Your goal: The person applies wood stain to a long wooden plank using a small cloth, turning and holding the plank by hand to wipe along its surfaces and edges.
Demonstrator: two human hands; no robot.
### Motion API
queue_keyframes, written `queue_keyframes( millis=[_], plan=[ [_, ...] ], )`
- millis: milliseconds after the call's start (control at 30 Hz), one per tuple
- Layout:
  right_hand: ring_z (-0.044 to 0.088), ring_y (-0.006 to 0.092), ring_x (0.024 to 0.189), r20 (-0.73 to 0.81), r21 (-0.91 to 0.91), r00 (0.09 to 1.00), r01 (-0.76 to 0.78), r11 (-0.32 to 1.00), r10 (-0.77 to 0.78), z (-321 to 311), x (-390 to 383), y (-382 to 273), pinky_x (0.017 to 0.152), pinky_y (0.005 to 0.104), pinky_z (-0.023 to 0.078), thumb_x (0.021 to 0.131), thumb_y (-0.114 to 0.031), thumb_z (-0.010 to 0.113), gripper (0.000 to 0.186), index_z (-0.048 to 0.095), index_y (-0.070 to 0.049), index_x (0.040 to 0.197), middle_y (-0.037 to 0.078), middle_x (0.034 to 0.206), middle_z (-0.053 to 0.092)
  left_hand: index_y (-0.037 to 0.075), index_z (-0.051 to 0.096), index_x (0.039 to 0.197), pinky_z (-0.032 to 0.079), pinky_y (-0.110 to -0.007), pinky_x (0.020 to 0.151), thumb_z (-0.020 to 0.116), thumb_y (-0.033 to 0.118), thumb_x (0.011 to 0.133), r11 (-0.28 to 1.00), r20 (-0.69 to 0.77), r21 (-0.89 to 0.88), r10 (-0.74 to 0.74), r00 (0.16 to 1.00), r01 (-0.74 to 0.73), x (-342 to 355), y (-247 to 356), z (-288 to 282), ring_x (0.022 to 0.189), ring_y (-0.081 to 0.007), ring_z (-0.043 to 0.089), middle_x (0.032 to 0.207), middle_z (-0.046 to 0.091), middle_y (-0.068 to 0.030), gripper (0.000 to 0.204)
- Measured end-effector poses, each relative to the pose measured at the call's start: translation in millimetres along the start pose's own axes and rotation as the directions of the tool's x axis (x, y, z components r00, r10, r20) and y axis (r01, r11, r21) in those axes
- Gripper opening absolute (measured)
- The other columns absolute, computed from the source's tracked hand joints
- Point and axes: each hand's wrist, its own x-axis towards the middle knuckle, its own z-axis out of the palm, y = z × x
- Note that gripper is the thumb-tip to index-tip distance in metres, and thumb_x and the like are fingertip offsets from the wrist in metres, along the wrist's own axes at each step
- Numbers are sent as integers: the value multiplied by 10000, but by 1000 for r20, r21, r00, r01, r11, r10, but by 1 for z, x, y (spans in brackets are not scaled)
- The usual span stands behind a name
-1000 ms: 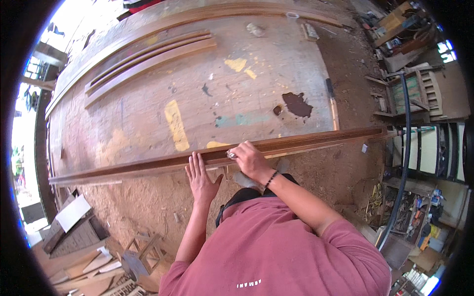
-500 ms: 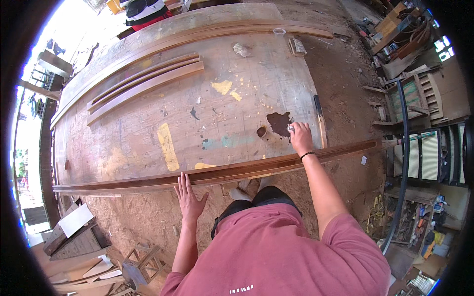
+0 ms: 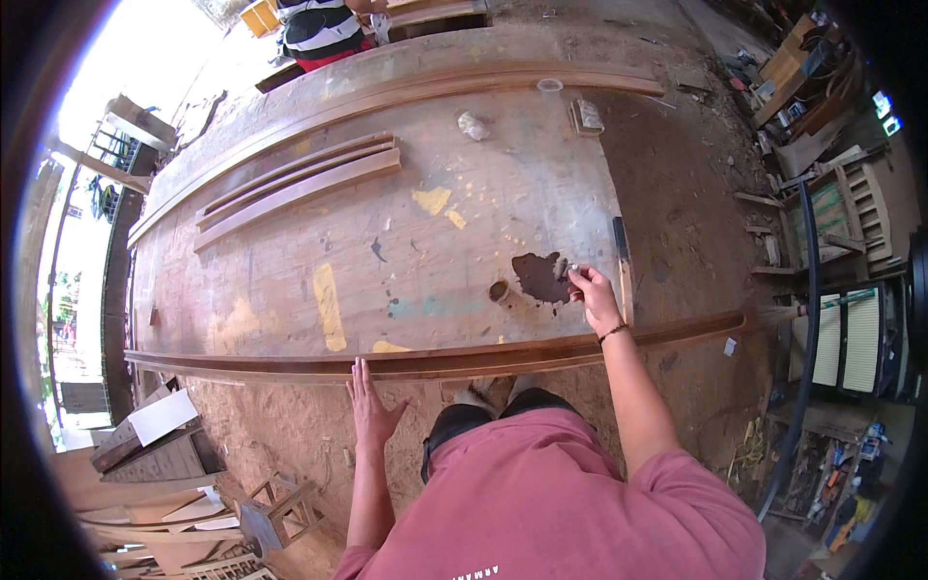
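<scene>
My left hand [image 3: 372, 411] is open, its stretched fingertips touching the near edge of a long dark brown wooden strip [image 3: 445, 363] with a groove along it. This strip runs along the table's front edge. To the right, my right hand [image 3: 595, 300] is closed on a small greyish wad [image 3: 561, 269], possibly of cloth; the fingers partly cover it. The wad is over a dark brown puddle [image 3: 536, 280] on the tabletop. Just left of the puddle is a small round cup [image 3: 498, 290] with brown liquid.
Wooden strips [image 3: 300, 188] lie at the table's [image 3: 464, 193] middle left, a longer strip [image 3: 387, 97] along its back. A crumpled pale lump [image 3: 473, 126], a clear cup [image 3: 550, 85] and a small block [image 3: 588, 117] sit far right. Another person [image 3: 324, 29] is beyond the table.
My right hand has drawn slightly back toward me and right, and the wad shows more clearly over the puddle. My left hand stays at the strip. The view has shifted a little.
</scene>
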Motion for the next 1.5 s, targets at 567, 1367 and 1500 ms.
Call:
queue_keyframes(
  millis=[567,1367,1500],
  plan=[
    [678,241,925,331,-565,892,448,693,-307,-55,-114,-49,815,355,546,957,-54,701,182,680,-54,1138,83,1008,687,25,99,1659,157,-532,1299,930,471,708,999,-88,42,-2,996,6,6,31,30,1592,-427,129,1721,128,-232,1340],
    [613,324,1010,657,-552,577,807,212,-486,67,-125,20,924,418,528,929,-74,572,157,657,-10,1044,155,1023,634,35,97,1662,138,-568,1287,945,503,665,995,-115,75,-59,992,68,4,37,40,1607,-398,98,1734,112,-194,1391],
    [610,337,1006,461,-777,719,610,155,-521,-27,-127,-23,880,447,516,929,-51,638,139,670,-35,1063,131,1031,647,37,100,1663,145,-573,1283,943,515,659,995,-144,81,-44,989,56,2,33,41,1607,-395,106,1734,119,-191,1396]
  ],
)
